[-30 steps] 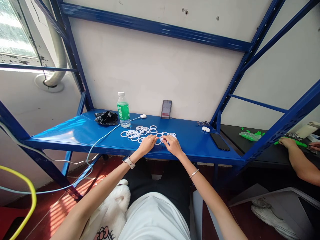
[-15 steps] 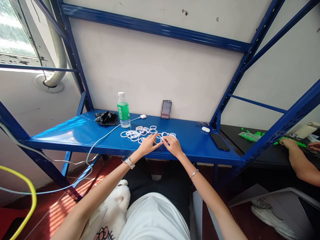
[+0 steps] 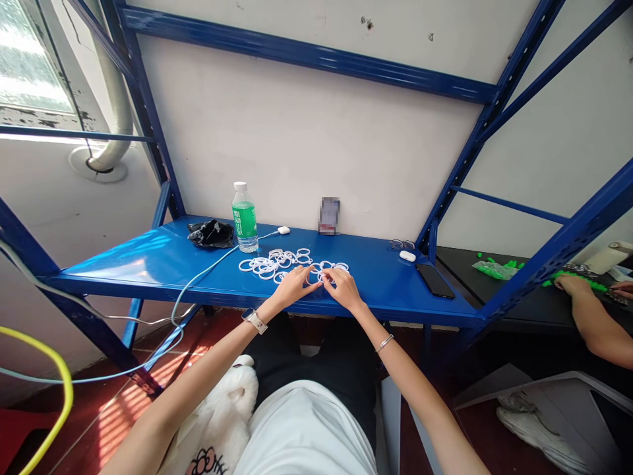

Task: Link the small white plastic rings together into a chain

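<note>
Several white rings [image 3: 270, 263] lie scattered in the middle of a blue metal shelf [image 3: 148, 260]. My left hand [image 3: 293, 286] rests at the near edge of the pile, its fingers pinched on a white ring. My right hand [image 3: 340, 287] is close beside it, fingertips also closed on a white ring between the two hands. A watch is on my left wrist and a thin bracelet on my right.
A green-labelled water bottle [image 3: 244, 218], a black bag [image 3: 211, 233], a white charger with cable [image 3: 283, 230], a propped-up phone [image 3: 328, 216], an earbud case [image 3: 407, 255] and a dark phone [image 3: 434, 280] share the shelf. Another person's arm [image 3: 591, 318] works with green parts at the right.
My hands have barely moved; the left fingers have reached slightly right toward the right hand over the rings.
</note>
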### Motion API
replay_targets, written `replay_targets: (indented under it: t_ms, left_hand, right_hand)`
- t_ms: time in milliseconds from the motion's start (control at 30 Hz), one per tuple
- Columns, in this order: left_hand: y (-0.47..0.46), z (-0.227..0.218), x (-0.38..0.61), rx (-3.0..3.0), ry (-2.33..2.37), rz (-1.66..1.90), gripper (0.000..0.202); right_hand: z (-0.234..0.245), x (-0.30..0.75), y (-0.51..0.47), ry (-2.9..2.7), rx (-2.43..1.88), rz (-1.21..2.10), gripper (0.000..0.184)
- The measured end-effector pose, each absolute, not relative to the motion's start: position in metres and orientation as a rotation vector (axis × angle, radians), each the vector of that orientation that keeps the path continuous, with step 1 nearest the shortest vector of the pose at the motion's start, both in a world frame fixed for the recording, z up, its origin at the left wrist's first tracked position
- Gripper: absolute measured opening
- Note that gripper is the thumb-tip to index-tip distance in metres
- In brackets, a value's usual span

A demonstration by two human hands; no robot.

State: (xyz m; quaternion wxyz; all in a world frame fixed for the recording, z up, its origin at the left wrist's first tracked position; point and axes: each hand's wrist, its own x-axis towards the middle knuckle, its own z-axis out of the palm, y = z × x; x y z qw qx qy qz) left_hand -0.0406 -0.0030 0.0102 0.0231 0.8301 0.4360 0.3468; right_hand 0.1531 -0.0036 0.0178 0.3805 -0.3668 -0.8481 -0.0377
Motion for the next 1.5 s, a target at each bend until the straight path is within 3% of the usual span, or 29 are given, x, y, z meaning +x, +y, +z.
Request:
replay_targets:
  t_ms: [1033,1500]
  left_hand:
    - [-0.002,0.007,-0.041,2.679,1.38,1.045,0.051]
    - [0.012,0.049,-0.098,2.687,1.536,0.864,0.033]
  right_hand:
    - [0.018,0.153,-0.003,-2.199,-0.94,-0.127,0.02]
    - [0.01,0.156,0.005,-1.812,-1.386,-0.334,0.022]
